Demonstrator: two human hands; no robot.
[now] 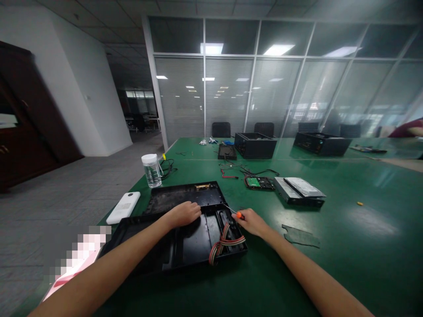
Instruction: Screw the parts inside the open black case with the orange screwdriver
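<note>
The right hand (pixel 253 222) has its fingers closed round a screwdriver (pixel 234 212) with an orange grip, its thin shaft slanting up-left to the far right part of the black case (pixel 185 229); the left hand (pixel 185 214) lies curled, palm down, on the case's middle, holding nothing. The case sits at the near edge of the green tabletop (pixel 330 246), a ribbon cable (pixel 224 244) draped over its right rim. Pressing down with the left would likely stop the case twisting, and the shaft is best kept in line with the screw
</note>
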